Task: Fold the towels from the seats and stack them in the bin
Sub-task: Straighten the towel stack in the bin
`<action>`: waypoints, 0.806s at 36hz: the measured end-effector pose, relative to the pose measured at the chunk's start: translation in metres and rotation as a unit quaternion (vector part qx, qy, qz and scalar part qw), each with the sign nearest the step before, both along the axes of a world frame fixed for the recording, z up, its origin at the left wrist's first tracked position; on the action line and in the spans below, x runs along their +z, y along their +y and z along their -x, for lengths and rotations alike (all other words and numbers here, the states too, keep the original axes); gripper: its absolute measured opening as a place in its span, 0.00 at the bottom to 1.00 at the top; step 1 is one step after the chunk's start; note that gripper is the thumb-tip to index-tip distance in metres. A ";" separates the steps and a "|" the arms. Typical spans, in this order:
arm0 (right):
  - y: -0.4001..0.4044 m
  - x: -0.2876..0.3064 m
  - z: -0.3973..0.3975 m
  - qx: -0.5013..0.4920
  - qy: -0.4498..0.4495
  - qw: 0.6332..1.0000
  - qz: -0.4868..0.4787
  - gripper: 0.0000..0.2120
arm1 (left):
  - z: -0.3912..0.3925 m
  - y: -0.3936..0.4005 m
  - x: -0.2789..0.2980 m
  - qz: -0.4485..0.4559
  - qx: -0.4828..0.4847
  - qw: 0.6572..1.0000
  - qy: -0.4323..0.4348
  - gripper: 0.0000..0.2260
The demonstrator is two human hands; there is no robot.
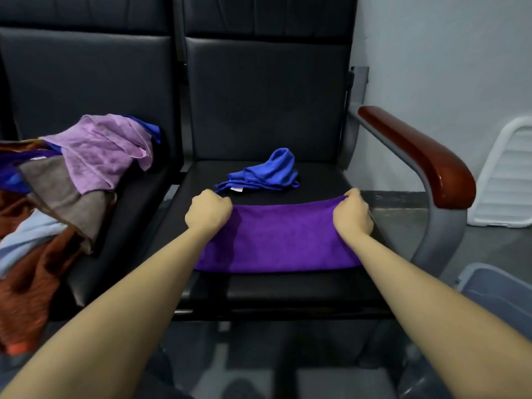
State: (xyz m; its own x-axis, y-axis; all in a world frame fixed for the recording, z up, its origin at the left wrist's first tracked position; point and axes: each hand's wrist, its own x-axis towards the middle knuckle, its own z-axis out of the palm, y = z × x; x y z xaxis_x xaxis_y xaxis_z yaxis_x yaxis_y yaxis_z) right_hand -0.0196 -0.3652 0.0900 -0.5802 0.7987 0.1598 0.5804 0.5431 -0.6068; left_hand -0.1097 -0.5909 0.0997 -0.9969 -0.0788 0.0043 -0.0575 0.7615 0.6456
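Note:
A purple towel [283, 237] lies spread across the front of the right black seat [288, 286]. My left hand [207, 211] grips its far left corner and my right hand [351, 213] grips its far right corner, both with fingers curled round the cloth. Behind the hands a crumpled blue towel [267, 172] lies on the same seat. On the left seat [135, 220] sits a loose pile of towels [66, 180], lilac, grey, light blue and rust. The rim of a grey-blue bin [495, 286] shows on the floor at the right.
A wooden armrest [414, 151] on a grey metal frame borders the right seat. A white slatted plastic piece [509, 182] leans against the wall beyond it. Both seat backs rise behind the towels.

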 end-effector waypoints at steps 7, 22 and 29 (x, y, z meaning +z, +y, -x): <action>0.005 0.000 0.015 -0.001 0.023 1.000 0.001 0.13 | 0.012 0.009 0.003 0.023 0.003 0.999 0.024 0.14; -0.010 -0.025 0.030 0.374 -0.016 0.918 -0.129 0.13 | 0.007 0.013 -0.026 0.243 0.009 0.969 -0.040 0.30; -0.023 -0.039 0.026 0.441 -0.143 0.872 -0.160 0.24 | -0.004 0.000 -0.029 0.271 0.002 0.960 -0.063 0.27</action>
